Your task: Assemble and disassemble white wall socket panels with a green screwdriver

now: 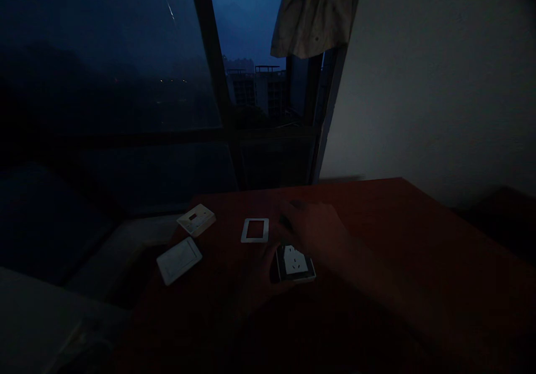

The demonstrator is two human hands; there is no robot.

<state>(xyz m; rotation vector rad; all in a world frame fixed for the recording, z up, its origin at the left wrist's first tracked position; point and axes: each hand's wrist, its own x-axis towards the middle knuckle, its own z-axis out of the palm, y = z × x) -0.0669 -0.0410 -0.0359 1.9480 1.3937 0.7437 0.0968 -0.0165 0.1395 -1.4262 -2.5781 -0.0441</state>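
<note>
A wall socket (295,262) with a white face, dark surround and pale base lies on the reddish-brown table. My left hand (268,279) holds it from the left, with fingers and thumb around its near-left edges. Just above its far side is my right hand (316,229), fingers bent together in a pinch. Whatever those fingers hold, if anything, is lost in the dark. Left of the right hand lies a white square frame (254,239) with an open middle.
Near the table's (368,206) left edge are a pale box-like fitting (199,223) and a white rectangular plate (178,261). Beyond the table stands a dark window (167,84) with a hanging cloth (314,17). A pale wall (427,84) rises on the right.
</note>
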